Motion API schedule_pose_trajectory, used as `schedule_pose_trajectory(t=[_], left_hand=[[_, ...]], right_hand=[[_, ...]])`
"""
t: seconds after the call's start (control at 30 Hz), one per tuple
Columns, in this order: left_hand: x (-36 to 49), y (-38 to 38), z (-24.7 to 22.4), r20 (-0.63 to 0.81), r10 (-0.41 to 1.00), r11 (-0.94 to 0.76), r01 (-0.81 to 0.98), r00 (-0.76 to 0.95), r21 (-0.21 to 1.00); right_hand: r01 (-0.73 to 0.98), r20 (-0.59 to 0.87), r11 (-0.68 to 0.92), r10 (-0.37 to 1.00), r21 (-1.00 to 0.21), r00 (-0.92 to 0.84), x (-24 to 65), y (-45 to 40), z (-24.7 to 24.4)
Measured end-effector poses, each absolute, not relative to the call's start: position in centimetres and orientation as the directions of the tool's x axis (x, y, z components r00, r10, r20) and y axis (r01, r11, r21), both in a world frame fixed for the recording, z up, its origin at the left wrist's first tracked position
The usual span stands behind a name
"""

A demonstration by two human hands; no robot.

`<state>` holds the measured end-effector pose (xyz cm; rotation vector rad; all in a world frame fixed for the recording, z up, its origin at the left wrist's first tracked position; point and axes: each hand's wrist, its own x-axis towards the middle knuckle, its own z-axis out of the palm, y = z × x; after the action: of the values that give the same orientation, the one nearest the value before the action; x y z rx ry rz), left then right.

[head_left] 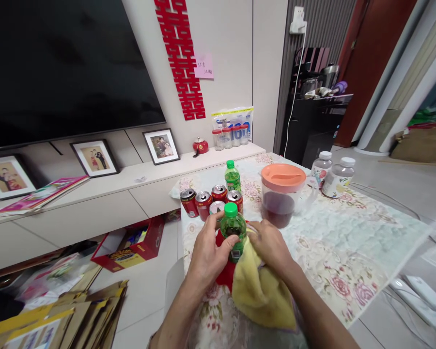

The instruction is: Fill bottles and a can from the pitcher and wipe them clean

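Note:
My left hand (214, 249) is wrapped round a green plastic bottle (233, 225) with a green cap, upright near the table's front. In my right hand (271, 242) is a yellow cloth (259, 291), bunched up against the bottle's right side and hanging down over the table. A red cloth or mat (225, 275) lies under the bottle, partly hidden by my hands. Just behind stand several red drink cans (204, 205) and a second green bottle (233, 178). To the right is a clear pitcher (278, 206) of dark liquid with an orange lid.
A floral tablecloth (334, 252) covers the table. Two clear bottles with white caps (338, 179) stand at its back right. Behind runs a low white cabinet (131, 177) with framed photos (162, 146) and jars (227, 138). Flattened cardboard (94, 315) and a red box (131, 247) lie on the floor.

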<state>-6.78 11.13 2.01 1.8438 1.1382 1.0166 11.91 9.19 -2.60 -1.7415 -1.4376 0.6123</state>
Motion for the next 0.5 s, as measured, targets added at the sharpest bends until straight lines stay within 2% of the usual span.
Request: schedule_pose_trajectory(t=[0.17, 0.33, 0.4, 0.5], left_hand=[[-6.7, 11.2, 1.5, 0.279, 0.909, -0.382, 0.356, 0.308, 0.853], [-6.8, 11.2, 1.6, 0.305, 0.9, -0.409, 0.356, 0.313, 0.841], [-6.8, 11.1, 1.7, 0.304, 0.903, -0.405, 0.36, 0.304, 0.841], [-6.7, 11.0, 1.9, 0.298, 0.909, -0.394, 0.371, 0.29, 0.841]], right_hand=[[0.288, 0.147, 0.072, 0.957, -0.955, 0.249, 13.0, 8.5, 0.9], [-0.036, 0.193, 0.198, 0.975, -0.98, 0.113, 11.3, 7.6, 2.9], [-0.073, 0.279, 0.291, 0.95, -0.954, 0.138, 10.7, 7.8, 2.4], [0.066, 0.383, 0.377, 0.903, -0.924, 0.195, 10.3, 8.6, 0.9]])
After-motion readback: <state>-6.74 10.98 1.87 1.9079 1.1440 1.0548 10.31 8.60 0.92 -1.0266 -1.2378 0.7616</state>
